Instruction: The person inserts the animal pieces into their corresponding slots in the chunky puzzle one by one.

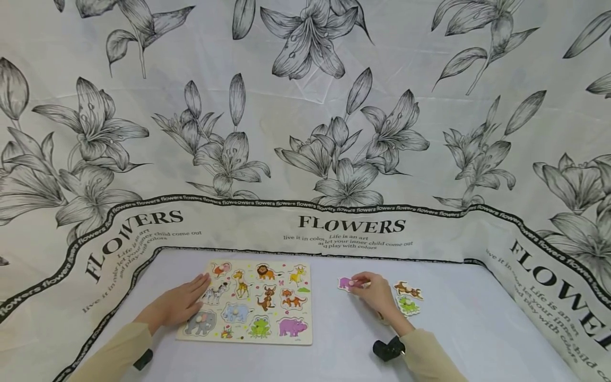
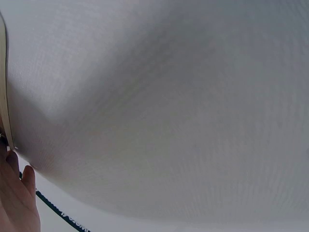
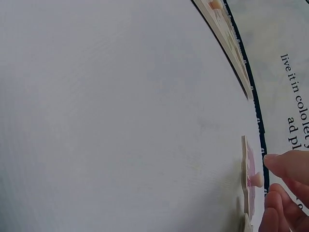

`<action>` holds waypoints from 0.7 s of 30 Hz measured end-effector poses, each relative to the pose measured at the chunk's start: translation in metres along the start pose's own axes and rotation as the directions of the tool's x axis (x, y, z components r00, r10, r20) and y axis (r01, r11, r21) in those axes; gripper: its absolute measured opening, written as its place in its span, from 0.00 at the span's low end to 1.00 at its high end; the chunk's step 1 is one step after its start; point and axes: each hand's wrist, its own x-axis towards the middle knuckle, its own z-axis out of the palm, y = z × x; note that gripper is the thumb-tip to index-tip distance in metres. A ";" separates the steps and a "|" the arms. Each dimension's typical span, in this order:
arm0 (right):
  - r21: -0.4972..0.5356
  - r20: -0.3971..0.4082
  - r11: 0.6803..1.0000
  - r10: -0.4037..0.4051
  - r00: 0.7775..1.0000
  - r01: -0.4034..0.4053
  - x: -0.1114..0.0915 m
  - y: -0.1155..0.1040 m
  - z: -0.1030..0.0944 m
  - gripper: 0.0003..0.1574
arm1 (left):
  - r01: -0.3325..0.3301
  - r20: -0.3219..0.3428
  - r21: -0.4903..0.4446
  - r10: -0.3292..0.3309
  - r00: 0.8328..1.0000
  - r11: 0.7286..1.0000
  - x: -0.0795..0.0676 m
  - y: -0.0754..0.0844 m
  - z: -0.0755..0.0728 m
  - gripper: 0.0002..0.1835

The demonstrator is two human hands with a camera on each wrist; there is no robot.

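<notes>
My left hand (image 1: 181,303) rests with straight fingers along the left edge of a wooden animal puzzle board (image 1: 305,302). Only part of that hand (image 2: 17,198) shows at the lower left of the left wrist view. To the right of the board, my right hand (image 1: 377,294) is at a purple hippo puzzle piece (image 1: 344,283). In the right wrist view the thumb and fingers (image 3: 289,164) stand apart close beside the knob of the hippo piece (image 3: 250,164). A brown animal piece (image 1: 407,289) and a green frog piece (image 1: 408,305) lie right of this hand.
The board carries pictures of several animals, among them a grey elephant, a blue rhino with a knob and a purple hippo. A white cloth (image 1: 343,329) covers the table. Behind it hangs a flower-printed curtain (image 1: 353,228). Black wrist cameras (image 1: 389,348) sit at both sleeves.
</notes>
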 end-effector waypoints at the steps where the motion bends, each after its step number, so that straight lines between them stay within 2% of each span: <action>1: -0.007 0.002 1.000 0.000 1.000 0.000 0.001 -0.001 0.000 0.15 | 0.000 0.002 -0.002 0.000 1.000 1.000 0.000 0.000 0.000 0.31; 13: -0.051 0.040 0.998 0.046 0.998 -0.044 0.011 -0.001 0.002 0.16 | 0.001 0.011 0.003 -0.001 1.000 1.000 0.001 -0.001 0.001 0.32; 21: -0.058 0.050 0.998 0.038 0.998 -0.035 0.012 0.001 0.005 0.14 | 0.004 0.002 0.008 -0.004 1.000 1.000 0.002 -0.003 0.003 0.32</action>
